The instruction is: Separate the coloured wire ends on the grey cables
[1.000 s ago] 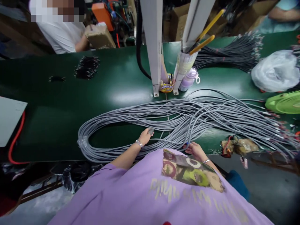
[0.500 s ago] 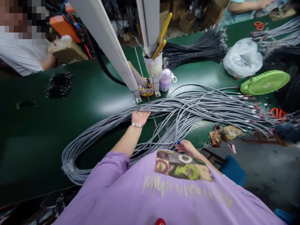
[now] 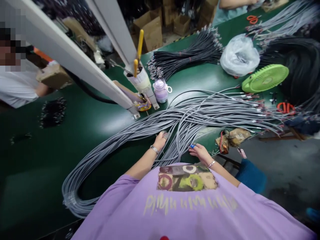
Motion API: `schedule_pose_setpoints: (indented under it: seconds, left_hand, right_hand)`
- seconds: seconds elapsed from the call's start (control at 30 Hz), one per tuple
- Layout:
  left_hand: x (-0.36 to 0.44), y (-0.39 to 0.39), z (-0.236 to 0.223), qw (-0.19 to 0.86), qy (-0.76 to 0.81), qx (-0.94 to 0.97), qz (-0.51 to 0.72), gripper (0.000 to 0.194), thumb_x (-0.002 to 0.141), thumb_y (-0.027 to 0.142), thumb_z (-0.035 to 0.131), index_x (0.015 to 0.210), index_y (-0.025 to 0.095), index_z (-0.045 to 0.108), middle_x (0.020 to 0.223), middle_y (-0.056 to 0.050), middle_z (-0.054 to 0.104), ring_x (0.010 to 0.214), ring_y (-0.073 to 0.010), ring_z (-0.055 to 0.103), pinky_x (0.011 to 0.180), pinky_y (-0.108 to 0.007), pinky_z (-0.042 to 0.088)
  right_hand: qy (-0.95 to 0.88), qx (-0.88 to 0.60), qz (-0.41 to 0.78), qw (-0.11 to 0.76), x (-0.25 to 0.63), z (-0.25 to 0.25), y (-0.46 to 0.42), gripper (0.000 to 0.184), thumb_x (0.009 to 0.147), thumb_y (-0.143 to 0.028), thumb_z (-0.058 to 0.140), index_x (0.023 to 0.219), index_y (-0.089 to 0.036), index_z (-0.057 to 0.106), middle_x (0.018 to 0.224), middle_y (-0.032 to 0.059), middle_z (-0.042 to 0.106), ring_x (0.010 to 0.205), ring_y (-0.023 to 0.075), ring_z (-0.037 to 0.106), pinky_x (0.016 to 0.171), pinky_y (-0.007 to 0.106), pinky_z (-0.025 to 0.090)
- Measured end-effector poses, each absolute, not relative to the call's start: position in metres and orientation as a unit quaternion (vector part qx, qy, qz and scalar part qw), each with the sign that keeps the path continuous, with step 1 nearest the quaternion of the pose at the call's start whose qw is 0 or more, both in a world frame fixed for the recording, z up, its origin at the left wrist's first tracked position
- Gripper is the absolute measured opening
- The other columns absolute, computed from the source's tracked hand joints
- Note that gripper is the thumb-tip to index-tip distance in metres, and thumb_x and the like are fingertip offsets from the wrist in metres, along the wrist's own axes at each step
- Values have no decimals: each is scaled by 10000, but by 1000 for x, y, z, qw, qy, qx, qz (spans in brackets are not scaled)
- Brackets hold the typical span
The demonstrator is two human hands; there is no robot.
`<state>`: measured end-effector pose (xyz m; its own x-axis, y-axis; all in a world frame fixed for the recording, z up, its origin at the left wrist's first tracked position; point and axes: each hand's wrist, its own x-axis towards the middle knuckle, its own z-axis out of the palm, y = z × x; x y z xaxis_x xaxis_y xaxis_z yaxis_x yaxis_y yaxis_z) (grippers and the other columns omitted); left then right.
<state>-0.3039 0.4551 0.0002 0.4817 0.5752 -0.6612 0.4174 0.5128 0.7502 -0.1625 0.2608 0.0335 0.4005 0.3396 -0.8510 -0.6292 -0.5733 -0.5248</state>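
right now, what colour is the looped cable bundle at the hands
The cable bundle is grey; it shows best in the head view.

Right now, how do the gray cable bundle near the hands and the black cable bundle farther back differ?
The gray cable bundle bends into a long loop; the black cable bundle lies shorter and roughly straight. Clear wrap binds the gray cable bundle at its bend, while reddish ties cross the black cable bundle. Both lie on the green table.
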Motion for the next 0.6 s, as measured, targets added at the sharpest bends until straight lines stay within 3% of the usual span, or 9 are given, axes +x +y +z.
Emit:
schedule_pose_setpoints:
  seconds: [0.13, 0.3, 0.43, 0.6]
  left_hand:
    - [-280, 453, 1, 722, 461, 515, -31, 424, 684, 529, 688, 895, 165, 634, 758, -43, 660, 729, -193, 605, 658, -305, 456]
    - [-269, 451, 9, 700, 438, 556, -92, 419, 673, 562, 635, 811, 167, 620, 702, -22, 641, 616, -153, 577, 563, -257, 403]
    - [-258, 448, 14, 674, 412, 604, -104, 453, 640, 597, 643, 714, 150, 631, 662, -55, 652, 724, -218, 609, 675, -323, 455]
    - [-259, 435, 4, 719, 403, 560, -87, 542, 583, 601, 728, 845, 131, 663, 819, -107, 718, 933, -283, 645, 872, -387, 471]
  right_hand:
    - [171, -605, 559, 541, -159, 32, 264, 167, 873, -320, 572, 838, -183, 483, 894, 101, 695, 735, 145, 667, 674, 260, 527]
    - [185, -581, 586, 533, -154, 22, 268, 308, 902, -467, 509, 939, -162, 491, 866, 123, 687, 751, 158, 672, 677, 266, 501]
    - [119, -612, 609, 490, -151, 17, 279, 449, 839, -606, 533, 895, -161, 512, 797, 82, 670, 670, 134, 639, 657, 262, 494]
    - [57, -643, 593, 481, -139, 16, 297, 382, 724, -507, 716, 713, -154, 572, 582, 3, 588, 583, 128, 572, 648, 276, 491]
